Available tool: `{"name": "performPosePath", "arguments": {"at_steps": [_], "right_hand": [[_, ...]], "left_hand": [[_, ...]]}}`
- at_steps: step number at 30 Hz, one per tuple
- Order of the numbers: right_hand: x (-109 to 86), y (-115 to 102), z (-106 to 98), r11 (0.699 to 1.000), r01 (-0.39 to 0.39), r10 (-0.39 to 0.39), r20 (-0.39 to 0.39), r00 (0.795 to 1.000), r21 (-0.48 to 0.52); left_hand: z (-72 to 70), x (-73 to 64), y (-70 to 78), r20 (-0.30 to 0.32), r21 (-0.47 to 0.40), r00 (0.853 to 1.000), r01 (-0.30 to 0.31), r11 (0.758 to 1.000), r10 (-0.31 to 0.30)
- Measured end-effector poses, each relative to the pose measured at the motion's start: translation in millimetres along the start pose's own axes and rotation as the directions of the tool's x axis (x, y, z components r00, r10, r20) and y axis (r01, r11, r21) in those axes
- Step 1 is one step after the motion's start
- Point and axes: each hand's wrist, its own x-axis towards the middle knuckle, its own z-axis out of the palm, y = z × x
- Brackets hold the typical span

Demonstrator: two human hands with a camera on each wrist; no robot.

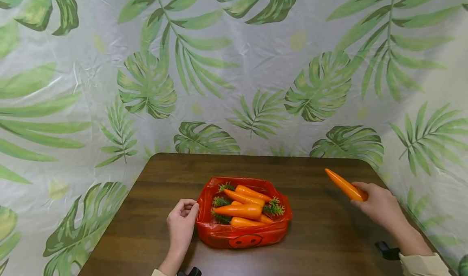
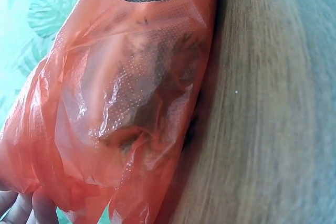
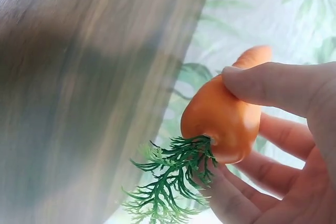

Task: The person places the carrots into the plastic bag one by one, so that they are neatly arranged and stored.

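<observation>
A red plastic bag (image 1: pixel 243 240) with a dark printed face sits on the table, its mouth spread wide. Several orange carrots (image 1: pixel 239 211) with green tops lie inside it. My left hand (image 1: pixel 181 223) pinches the bag's left rim; in the left wrist view its fingertips (image 2: pixel 44 207) show at the lower left against the red film. Off to the right, my right hand (image 1: pixel 380 205) holds one carrot (image 1: pixel 343 184) above the table, tip pointing up and left. The right wrist view shows thumb and fingers round the thick end of that carrot (image 3: pixel 223 114), green leaves hanging below.
The dark wooden table (image 1: pixel 321 227) has rounded far corners. Behind and beside it hangs a pale sheet (image 1: pixel 263 72) printed with green leaves. Dark straps or devices, such as the one by the right wrist (image 1: pixel 387 251), sit at both wrists.
</observation>
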Motion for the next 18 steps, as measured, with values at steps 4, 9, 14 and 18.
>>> {"name": "performPosePath", "arguments": {"at_steps": [4, 9, 14, 18], "right_hand": [[0.3, -8, 1, 1.000, 0.000, 0.000, -0.014, 1.000, 0.013], [1.0, -16, 3, 1.000, 0.011, -0.010, -0.035, 0.999, 0.024], [2.0, -27, 5, 0.999, 0.012, -0.011, -0.033, 0.999, 0.040], [3.7, -36, 7, 0.998, 0.023, -0.021, -0.045, 0.999, 0.054]], "left_hand": [[0.6, 0.3, 0.5, 0.000, -0.011, 1.000, 0.007, 1.000, -0.007], [1.2, 0.2, 0.6, 0.004, -0.013, 1.000, 0.012, 1.000, -0.012], [1.3, 0.0, 1.0, 0.001, -0.017, 1.000, 0.009, 1.000, -0.009], [1.3, -0.2, 1.7, -0.001, -0.014, 1.000, 0.006, 1.000, -0.006]]}}
